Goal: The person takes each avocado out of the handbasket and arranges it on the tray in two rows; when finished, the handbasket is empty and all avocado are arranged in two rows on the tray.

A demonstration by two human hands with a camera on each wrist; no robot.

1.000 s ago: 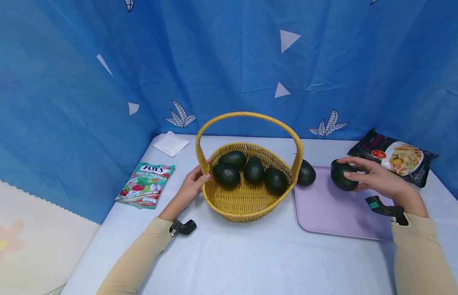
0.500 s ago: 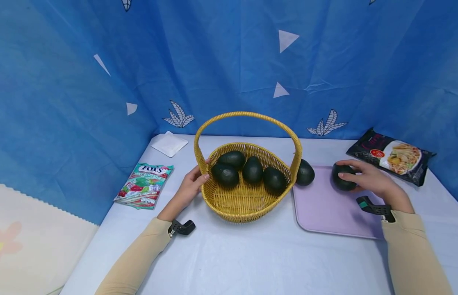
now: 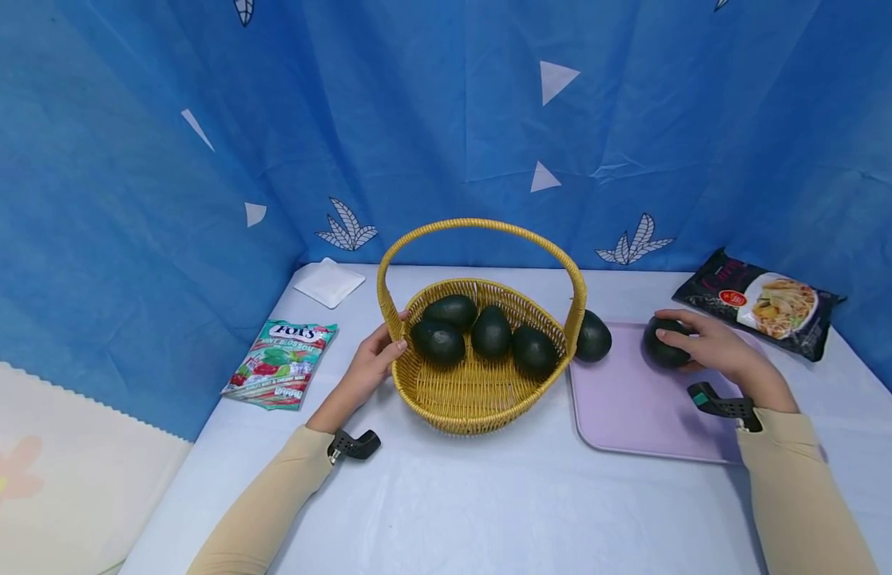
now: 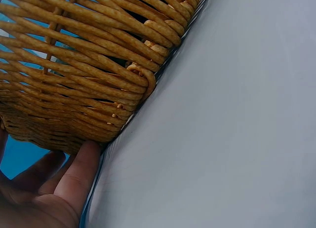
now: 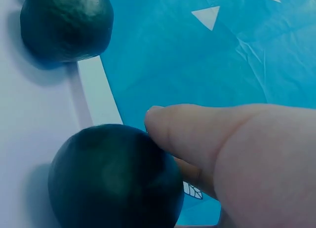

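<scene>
My left hand (image 3: 377,357) grips the left side of a yellow wicker basket (image 3: 481,407) by the foot of its tall handle. In the left wrist view its fingers (image 4: 84,173) press against the woven wall (image 4: 74,90). Several dark green avocados (image 3: 492,332) lie inside the basket. To the right, my right hand (image 3: 719,351) holds another avocado (image 3: 661,351) over the back of a lilac tray (image 3: 640,415); the thumb lies along its side in the right wrist view. One more avocado (image 3: 594,339) sits at the tray's back left corner, partly behind the basket handle.
A black noodle packet (image 3: 762,303) lies behind the tray at the right. On the left are a Fox's candy bag (image 3: 282,363) and a small white sachet (image 3: 329,283). A blue curtain (image 3: 446,120) hangs along the table's back edge.
My right hand has lowered the avocado toward the tray and shifted slightly left, with the forearm following. My left hand and the basket stay in place.
</scene>
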